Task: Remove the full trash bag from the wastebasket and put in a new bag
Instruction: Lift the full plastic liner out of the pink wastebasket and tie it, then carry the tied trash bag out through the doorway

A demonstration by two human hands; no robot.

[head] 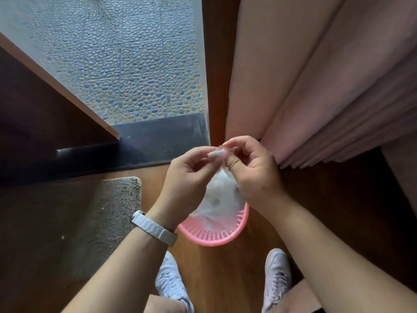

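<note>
A small pink perforated wastebasket (216, 236) stands on the wooden floor between my feet and the wall. A clear trash bag (220, 197) with crumpled white contents rises out of it, its top gathered into a twisted neck. My left hand (187, 177) pinches one end of the neck. My right hand (250, 170) pinches the other end right beside it, above the basket. The lower part of the bag is still inside the basket.
A grey bath mat (90, 222) lies on the floor to the left. Behind it are a dark threshold (158, 141) and a pebble-tiled floor (135, 64). Pink curtains (327, 86) hang at the right. My white shoes (276, 276) stand near the basket.
</note>
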